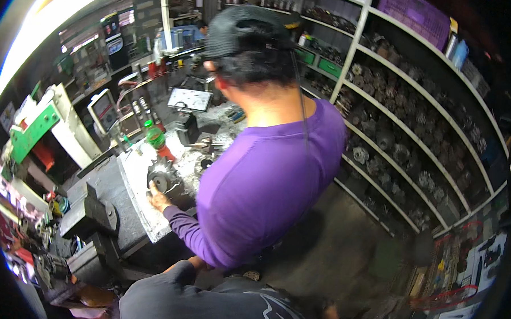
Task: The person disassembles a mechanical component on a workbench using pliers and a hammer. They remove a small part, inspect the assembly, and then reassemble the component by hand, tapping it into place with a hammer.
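My left forearm reaches from my grey sleeve behind the elbow of a person in a purple top; my left hand is hidden there. My right hand hangs low at the lower right, its fingers too unclear to read. In front of me the person's left hand touches a toothed round metal part on a pale, worn bench top. Beyond it stand a green bottle and a black block-shaped tool.
Shelves of metal parts curve along the right, with a purple crate on top. A heavy dark metal block sits at the bench's left. A green and cream machine stands at far left. Trays of tools lie at lower right.
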Action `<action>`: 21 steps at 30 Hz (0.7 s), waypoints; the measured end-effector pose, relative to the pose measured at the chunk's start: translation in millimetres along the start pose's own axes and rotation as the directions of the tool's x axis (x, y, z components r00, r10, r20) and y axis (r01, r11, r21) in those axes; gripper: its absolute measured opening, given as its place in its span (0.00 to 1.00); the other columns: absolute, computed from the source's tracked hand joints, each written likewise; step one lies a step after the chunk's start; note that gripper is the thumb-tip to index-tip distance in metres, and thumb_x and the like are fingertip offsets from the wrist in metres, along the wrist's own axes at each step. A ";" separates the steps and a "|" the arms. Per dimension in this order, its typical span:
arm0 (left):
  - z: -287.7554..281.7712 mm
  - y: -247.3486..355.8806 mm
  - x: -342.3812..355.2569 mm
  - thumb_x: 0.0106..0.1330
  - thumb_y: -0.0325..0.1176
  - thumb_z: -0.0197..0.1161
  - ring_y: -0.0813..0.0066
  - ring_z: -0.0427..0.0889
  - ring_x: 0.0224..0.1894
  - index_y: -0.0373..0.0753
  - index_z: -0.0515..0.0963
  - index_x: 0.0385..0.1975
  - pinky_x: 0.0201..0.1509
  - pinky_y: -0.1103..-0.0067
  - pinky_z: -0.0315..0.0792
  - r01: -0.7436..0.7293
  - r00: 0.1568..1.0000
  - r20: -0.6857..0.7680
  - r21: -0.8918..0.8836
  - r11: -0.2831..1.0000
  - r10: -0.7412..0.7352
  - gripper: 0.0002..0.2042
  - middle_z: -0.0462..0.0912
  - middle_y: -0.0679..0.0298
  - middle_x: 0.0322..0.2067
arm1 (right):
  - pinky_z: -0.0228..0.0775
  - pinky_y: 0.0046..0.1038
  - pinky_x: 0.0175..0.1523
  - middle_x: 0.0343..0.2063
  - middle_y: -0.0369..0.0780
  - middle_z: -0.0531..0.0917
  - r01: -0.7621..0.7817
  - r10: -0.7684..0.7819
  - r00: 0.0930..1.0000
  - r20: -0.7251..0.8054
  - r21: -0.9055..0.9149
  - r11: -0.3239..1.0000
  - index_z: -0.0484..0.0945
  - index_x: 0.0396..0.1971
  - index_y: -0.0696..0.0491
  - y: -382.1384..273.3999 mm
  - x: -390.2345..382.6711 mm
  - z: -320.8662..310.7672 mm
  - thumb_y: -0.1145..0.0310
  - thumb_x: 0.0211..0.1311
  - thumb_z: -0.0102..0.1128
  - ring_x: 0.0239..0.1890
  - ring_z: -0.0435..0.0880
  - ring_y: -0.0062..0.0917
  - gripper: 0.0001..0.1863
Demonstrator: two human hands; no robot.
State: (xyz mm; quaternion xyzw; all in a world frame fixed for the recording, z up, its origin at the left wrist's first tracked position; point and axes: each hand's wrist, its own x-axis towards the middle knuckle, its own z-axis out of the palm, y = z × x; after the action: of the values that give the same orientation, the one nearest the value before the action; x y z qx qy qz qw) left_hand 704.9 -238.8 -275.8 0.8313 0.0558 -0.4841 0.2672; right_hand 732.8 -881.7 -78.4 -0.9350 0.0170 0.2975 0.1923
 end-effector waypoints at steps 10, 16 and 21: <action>-14.3 108.9 -21.8 0.66 0.50 0.68 0.54 0.87 0.46 0.39 0.84 0.55 0.48 0.56 0.81 0.193 0.979 0.122 -0.312 0.930 -0.162 0.24 0.87 0.50 0.46 | 0.68 0.47 0.76 0.72 0.59 0.73 0.103 -0.103 0.995 -0.009 0.041 0.994 0.73 0.74 0.50 -5.0 160.1 -155.7 0.52 0.71 0.69 0.73 0.74 0.57 0.36; 17.3 211.5 -15.4 0.66 0.49 0.68 0.55 0.86 0.45 0.40 0.84 0.53 0.47 0.56 0.80 0.319 0.948 0.165 -0.513 0.797 -0.273 0.22 0.87 0.50 0.44 | 0.61 0.47 0.81 0.77 0.59 0.65 0.214 -0.214 0.977 0.018 -0.147 0.966 0.72 0.76 0.49 -0.8 276.2 -282.4 0.56 0.72 0.69 0.80 0.63 0.57 0.35; 7.0 317.1 13.0 0.66 0.49 0.68 0.55 0.86 0.43 0.40 0.84 0.51 0.46 0.57 0.80 0.287 0.952 0.110 -0.656 0.698 -0.287 0.21 0.86 0.51 0.43 | 0.63 0.46 0.80 0.74 0.58 0.70 0.340 -0.341 0.940 -0.008 -0.020 0.940 0.76 0.72 0.51 -8.4 356.2 -375.2 0.61 0.70 0.71 0.77 0.68 0.55 0.32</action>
State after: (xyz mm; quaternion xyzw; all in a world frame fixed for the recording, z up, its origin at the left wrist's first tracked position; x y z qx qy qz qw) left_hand 817.8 -514.2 -165.6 0.6625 0.3533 -0.4674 0.4667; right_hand 1233.2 -983.3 5.1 -0.9272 -0.1464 0.2547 0.2323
